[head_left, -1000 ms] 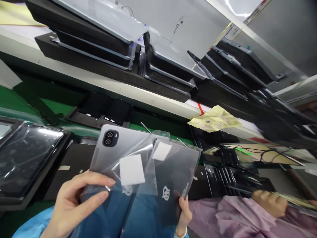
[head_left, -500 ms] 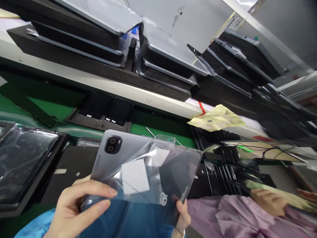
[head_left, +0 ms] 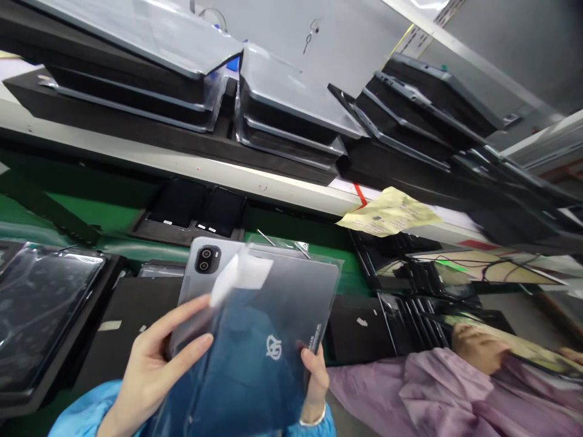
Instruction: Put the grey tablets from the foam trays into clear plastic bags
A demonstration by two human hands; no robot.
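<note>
A grey tablet (head_left: 291, 297) is held up back side out, its dual camera (head_left: 207, 260) at the upper left and a white logo near the middle. Clear plastic film (head_left: 194, 388) lies loose and creased over its left part, with a white label (head_left: 255, 271) near the top. My left hand (head_left: 157, 358) is at the tablet's left edge, with index finger and thumb on the film by the label. Gripping the lower right edge, my right hand (head_left: 316, 379) has its thumb on the back. The fingers behind the tablet are hidden.
Above runs a white shelf (head_left: 182, 161) with stacked tablets in black foam (head_left: 291, 161). Yellow paper (head_left: 389, 212) hangs from its edge. A black tray (head_left: 34, 315) with a film-wrapped tablet lies left. At right is a co-worker's purple sleeve (head_left: 432, 388) and hand (head_left: 480, 349).
The film and its white label have shifted up and left across the tablet, uncovering the logo area. My left hand has moved right and up a little; my right hand has moved left.
</note>
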